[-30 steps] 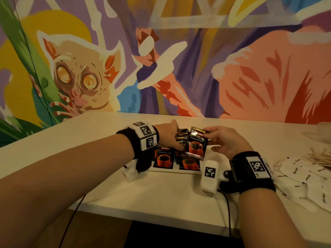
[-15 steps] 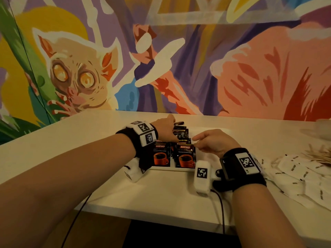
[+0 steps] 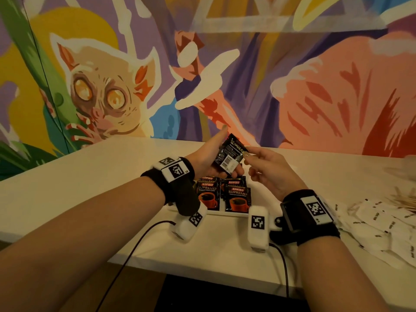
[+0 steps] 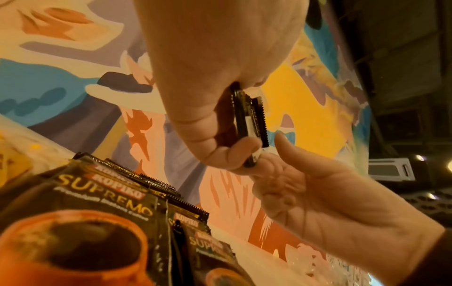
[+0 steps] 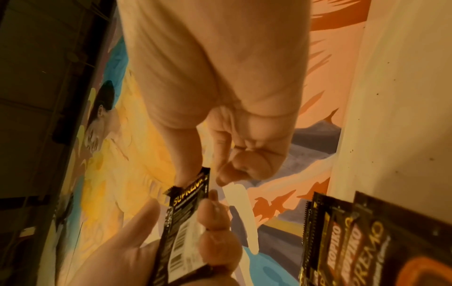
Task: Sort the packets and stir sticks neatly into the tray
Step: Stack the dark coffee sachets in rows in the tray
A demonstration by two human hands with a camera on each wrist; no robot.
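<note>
A: Entry. Left hand (image 3: 208,162) holds one dark coffee packet (image 3: 229,155) up above the tray (image 3: 216,213), barcode side toward the head camera. Fingers curl under its lower edge, thumb behind.

B: Right hand (image 3: 267,171)?

A: Pinching the packet's right edge between thumb and forefinger; the other fingers curl loosely. So both hands are on the same packet, in the air, clear of the table (image 3: 126,167).

B: Rest of the stock?

A: More coffee packets (image 3: 222,194) stand in two overlapping rows in the tray, cup picture facing the person. White sachets (image 3: 378,224) lie loose on the table to the right, well apart from the tray; stir sticks (image 3: 405,201) in a heap beyond them, blurred.

B: Handling notes?

A: Judgement only: a thin foil-like sachet, light and flexible, with the contents able to shift inside. The glossy film may slip under a light pinch. The left wrist view shows a serrated sealed edge (image 4: 261,120); that flat crimped strip looks the firmest place to hold, since the filled middle would give and buckle.

B: Step in hand?

A: Probably turning the packet face-forward to match the rows, then slotting it in. Risk: knocking over the standing packets while inserting. Sachets and sticks are not yet sorted.
</note>
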